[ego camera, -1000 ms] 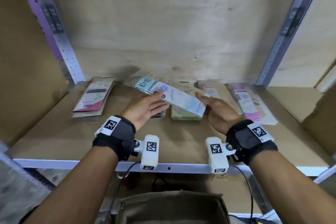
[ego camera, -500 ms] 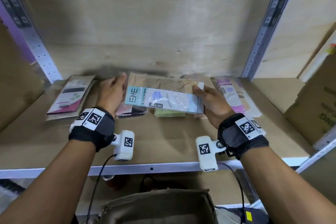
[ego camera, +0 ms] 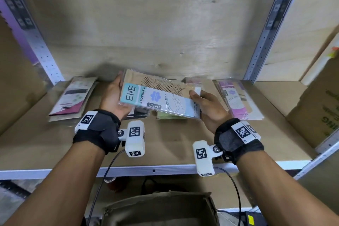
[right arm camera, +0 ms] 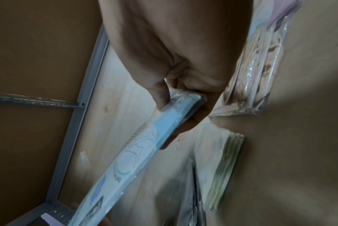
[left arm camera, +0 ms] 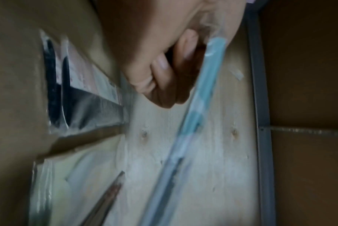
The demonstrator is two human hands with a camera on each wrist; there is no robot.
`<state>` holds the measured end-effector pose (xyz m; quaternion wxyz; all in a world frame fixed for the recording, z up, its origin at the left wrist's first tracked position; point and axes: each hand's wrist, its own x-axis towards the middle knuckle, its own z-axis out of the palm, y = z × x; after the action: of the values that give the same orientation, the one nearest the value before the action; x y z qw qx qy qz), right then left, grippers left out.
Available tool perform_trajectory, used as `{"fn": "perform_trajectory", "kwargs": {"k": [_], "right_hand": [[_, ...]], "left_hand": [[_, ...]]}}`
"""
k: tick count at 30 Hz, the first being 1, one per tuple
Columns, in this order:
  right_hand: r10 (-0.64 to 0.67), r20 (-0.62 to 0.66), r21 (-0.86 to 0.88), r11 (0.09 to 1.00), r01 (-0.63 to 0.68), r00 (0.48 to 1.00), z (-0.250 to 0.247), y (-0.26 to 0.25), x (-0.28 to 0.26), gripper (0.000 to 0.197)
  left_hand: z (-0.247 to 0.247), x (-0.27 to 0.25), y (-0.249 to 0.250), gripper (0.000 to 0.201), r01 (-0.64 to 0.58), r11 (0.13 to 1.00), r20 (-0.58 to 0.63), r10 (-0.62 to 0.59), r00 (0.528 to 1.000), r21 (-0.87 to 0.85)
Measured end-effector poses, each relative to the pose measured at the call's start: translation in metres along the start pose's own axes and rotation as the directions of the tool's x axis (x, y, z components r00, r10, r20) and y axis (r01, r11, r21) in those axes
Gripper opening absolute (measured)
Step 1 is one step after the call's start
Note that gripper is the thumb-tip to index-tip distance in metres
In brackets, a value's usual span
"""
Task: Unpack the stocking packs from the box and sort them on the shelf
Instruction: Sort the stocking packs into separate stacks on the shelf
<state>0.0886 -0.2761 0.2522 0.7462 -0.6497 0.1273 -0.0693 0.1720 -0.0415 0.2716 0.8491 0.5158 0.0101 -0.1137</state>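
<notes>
A light blue stocking pack [ego camera: 161, 102] printed ENE STOCKING, with tan dotted mesh showing at its far side, hangs crosswise above the shelf board [ego camera: 55, 145]. My left hand [ego camera: 113, 97] holds its left end, fingers curled behind it. My right hand [ego camera: 197, 97] pinches the right end, thumb on top. In the left wrist view the pack [left arm camera: 198, 107] shows edge-on beside my curled fingers [left arm camera: 160, 64]. The right wrist view has the pack [right arm camera: 144, 145] clamped between thumb and fingers.
Packs lie along the back of the shelf: a maroon-and-white one [ego camera: 73, 97] at left, dark [ego camera: 139, 113] and green [ego camera: 170, 116] ones under my hands, pink ones [ego camera: 236, 99] at right. An open cardboard box [ego camera: 159, 207] sits below the shelf rail [ego camera: 154, 169]. Another carton [ego camera: 321, 112] stands at right.
The blue pack swung from a diagonal to lying crosswise between my hands. My left hand shifted to its left end and my right hand took hold of its right end.
</notes>
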Motion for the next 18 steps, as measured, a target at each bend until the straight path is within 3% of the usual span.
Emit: {"fn": "perform_trajectory", "kwargs": {"k": [4, 6, 9, 12, 18], "right_hand": [[0.018, 0.018, 0.005, 1.000, -0.018, 1.000, 0.004, 0.002, -0.001, 0.034], [0.020, 0.011, 0.009, 1.000, -0.020, 1.000, 0.002, 0.002, -0.001, 0.033], [0.004, -0.017, 0.012, 1.000, -0.004, 1.000, -0.003, 0.000, 0.001, 0.034], [-0.012, -0.012, 0.019, 1.000, 0.012, 1.000, -0.006, 0.000, 0.002, 0.034], [0.013, 0.050, 0.024, 1.000, -0.014, 0.999, -0.001, 0.005, 0.002, 0.029]], "left_hand": [[0.002, -0.003, 0.001, 0.035, -0.024, 1.000, -0.096, 0.022, 0.995, -0.019], [0.002, -0.003, 0.001, 0.044, 0.001, 1.000, -0.075, -0.002, 0.997, -0.015], [0.001, -0.001, 0.004, 0.056, -0.052, 0.992, -0.128, 0.066, 0.990, 0.111], [0.001, -0.002, 0.005, 0.044, -0.089, 0.968, -0.179, 0.133, 0.975, 0.234], [0.010, -0.014, 0.007, 0.042, 0.000, 0.996, -0.031, -0.002, 1.000, -0.088]]}}
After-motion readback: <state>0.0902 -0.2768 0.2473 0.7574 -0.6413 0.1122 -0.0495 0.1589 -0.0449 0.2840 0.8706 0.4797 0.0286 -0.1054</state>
